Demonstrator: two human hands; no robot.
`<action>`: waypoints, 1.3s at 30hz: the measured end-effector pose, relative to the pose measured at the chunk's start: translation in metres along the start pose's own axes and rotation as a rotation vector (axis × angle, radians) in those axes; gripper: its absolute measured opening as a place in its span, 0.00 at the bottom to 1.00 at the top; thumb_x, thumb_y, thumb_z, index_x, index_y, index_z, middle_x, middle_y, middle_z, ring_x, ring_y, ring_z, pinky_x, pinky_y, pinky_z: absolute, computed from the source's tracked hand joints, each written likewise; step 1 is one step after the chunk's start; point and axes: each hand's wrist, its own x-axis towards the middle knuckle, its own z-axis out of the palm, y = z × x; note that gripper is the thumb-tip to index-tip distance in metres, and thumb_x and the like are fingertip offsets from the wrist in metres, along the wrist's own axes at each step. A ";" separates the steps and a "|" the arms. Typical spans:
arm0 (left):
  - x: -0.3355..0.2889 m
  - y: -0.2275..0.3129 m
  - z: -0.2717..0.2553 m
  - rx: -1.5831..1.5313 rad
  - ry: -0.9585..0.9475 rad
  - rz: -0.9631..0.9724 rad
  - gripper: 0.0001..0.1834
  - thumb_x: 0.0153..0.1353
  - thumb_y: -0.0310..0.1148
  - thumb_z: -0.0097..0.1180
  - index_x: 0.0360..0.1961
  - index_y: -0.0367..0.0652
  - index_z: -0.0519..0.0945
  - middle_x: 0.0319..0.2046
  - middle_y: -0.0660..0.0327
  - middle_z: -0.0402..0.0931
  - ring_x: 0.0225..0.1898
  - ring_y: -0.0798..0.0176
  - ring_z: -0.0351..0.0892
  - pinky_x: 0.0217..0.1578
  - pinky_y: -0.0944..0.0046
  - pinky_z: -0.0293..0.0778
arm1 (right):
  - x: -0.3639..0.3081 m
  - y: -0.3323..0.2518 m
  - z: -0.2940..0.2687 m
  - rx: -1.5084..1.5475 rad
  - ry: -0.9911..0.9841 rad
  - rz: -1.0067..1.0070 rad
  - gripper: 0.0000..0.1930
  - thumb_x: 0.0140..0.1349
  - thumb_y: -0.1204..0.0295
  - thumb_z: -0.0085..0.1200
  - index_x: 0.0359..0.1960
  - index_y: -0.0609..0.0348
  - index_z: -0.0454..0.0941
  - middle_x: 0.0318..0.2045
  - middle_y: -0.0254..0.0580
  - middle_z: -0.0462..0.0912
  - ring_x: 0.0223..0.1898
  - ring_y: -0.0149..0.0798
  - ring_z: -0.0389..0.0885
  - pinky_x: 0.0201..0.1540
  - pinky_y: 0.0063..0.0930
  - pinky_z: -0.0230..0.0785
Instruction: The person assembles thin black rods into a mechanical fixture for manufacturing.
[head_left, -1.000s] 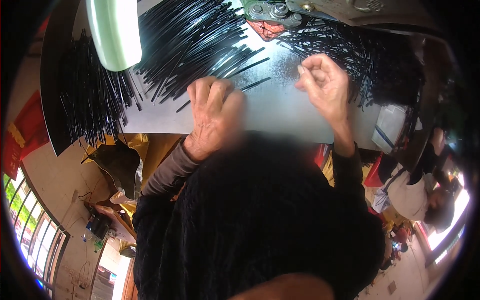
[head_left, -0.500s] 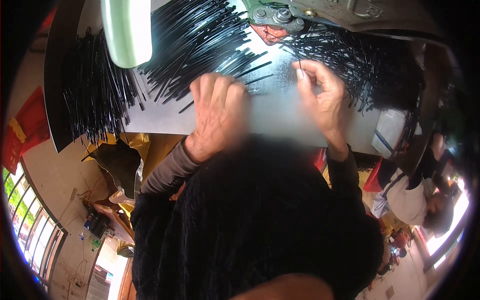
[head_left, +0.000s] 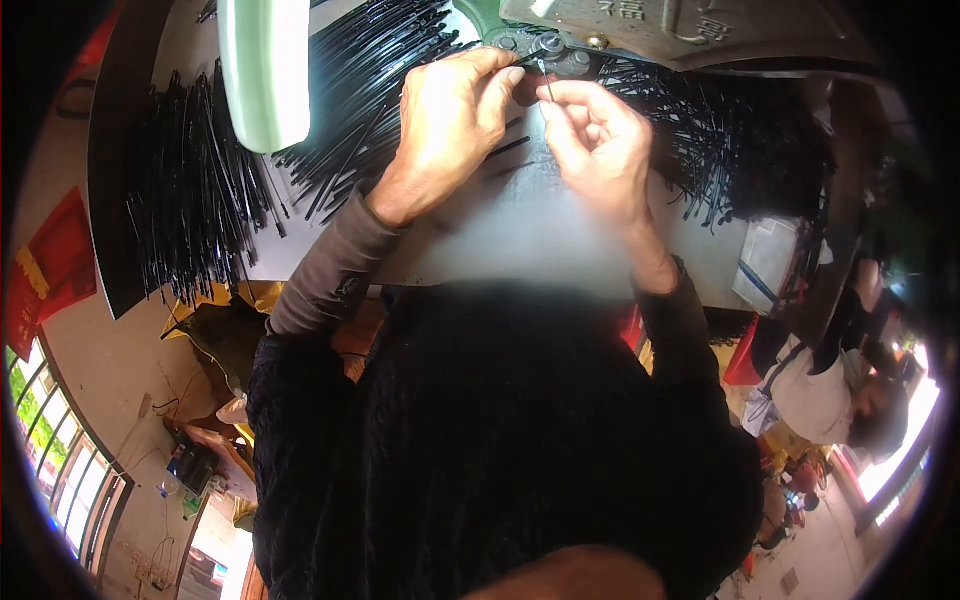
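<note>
My left hand [head_left: 450, 120] is raised at the bolted metal fitting [head_left: 548, 46] of a machine. Its thumb and forefinger are pinched together, and the end of a thin black rod [head_left: 526, 60] shows past them. Close on its right, my right hand [head_left: 600, 140] pinches a thin dark piece with a pale tip [head_left: 545, 80], held nearly upright; its exact kind is too small to tell. The fingertips of both hands are a short way apart. Left of and behind my left hand lies a pile of thin black rods [head_left: 365, 75].
A second bundle of black rods [head_left: 195, 190] hangs over the left edge of the metal table [head_left: 500, 240]. More thin black pieces [head_left: 710, 130] lie tangled at right, near a white box [head_left: 768, 262]. A pale green lamp or arm [head_left: 265, 75] juts in. Another person [head_left: 815, 400] sits at far right.
My left hand has risen away from the near edge of the rod pile to the metal fitting. My right hand has moved left toward it, still pinching the thin piece.
</note>
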 end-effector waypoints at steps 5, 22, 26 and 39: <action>0.005 0.001 0.002 -0.009 -0.020 0.026 0.07 0.58 0.26 0.61 0.38 0.36 0.83 0.28 0.54 0.83 0.25 0.67 0.81 0.29 0.70 0.74 | 0.005 0.006 0.000 0.014 0.003 -0.004 0.04 0.60 0.80 0.57 0.36 0.64 0.80 0.17 0.25 0.74 0.18 0.13 0.66 0.19 0.13 0.57; 0.020 -0.006 0.012 0.233 0.078 0.321 0.06 0.54 0.26 0.61 0.35 0.42 0.82 0.20 0.58 0.75 0.23 0.55 0.78 0.24 0.61 0.72 | 0.021 0.003 -0.008 0.402 -0.018 0.230 0.06 0.63 0.74 0.58 0.37 0.64 0.80 0.17 0.27 0.75 0.15 0.17 0.68 0.16 0.12 0.59; 0.018 0.002 0.005 0.329 0.027 0.316 0.09 0.54 0.26 0.59 0.38 0.42 0.81 0.21 0.58 0.75 0.22 0.56 0.78 0.23 0.61 0.73 | 0.022 0.002 -0.008 0.387 -0.015 0.291 0.06 0.63 0.74 0.58 0.38 0.65 0.80 0.18 0.28 0.75 0.16 0.18 0.68 0.16 0.12 0.59; 0.005 0.025 -0.011 -0.010 -0.265 0.149 0.18 0.59 0.26 0.56 0.50 0.34 0.75 0.24 0.53 0.79 0.21 0.56 0.80 0.23 0.62 0.75 | 0.026 0.001 0.001 0.533 -0.025 0.360 0.12 0.70 0.67 0.50 0.35 0.62 0.81 0.14 0.27 0.70 0.14 0.19 0.63 0.16 0.14 0.56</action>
